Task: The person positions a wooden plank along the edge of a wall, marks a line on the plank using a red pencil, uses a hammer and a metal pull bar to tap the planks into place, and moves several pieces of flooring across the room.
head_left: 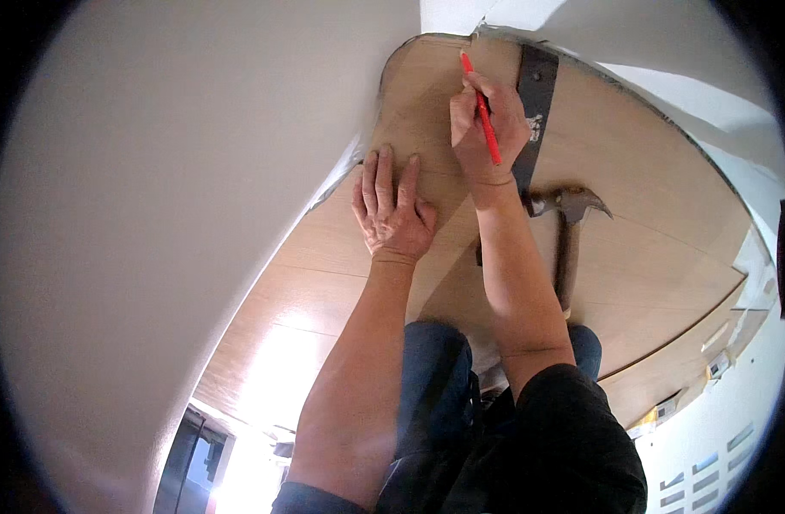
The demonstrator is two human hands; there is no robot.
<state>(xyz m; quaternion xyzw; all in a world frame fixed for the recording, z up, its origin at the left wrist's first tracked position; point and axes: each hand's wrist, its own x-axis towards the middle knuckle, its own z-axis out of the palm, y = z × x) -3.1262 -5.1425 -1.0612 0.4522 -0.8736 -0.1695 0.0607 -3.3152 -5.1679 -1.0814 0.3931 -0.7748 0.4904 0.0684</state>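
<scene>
My right hand point(491, 128) grips a red pencil point(487, 128), its tip touching or just above the far end of a light wood floor plank point(427, 94), close to the wall. Flat on the same wood surface, with fingers spread, lies my left hand point(394, 206), near the wall corner on the left. A dark flat metal bar point(538, 86) lies just right of my right hand. Beside my right forearm rests a claw hammer point(569, 231), its head pointing away from me and its handle toward my knee.
A large pale wall point(187, 171) rises along the left, its corner jutting toward my left hand. White wall stands at the far end and right. Loose plank pieces point(675, 360) lie at the right edge. My knees point(435, 360) are on the floor below my arms.
</scene>
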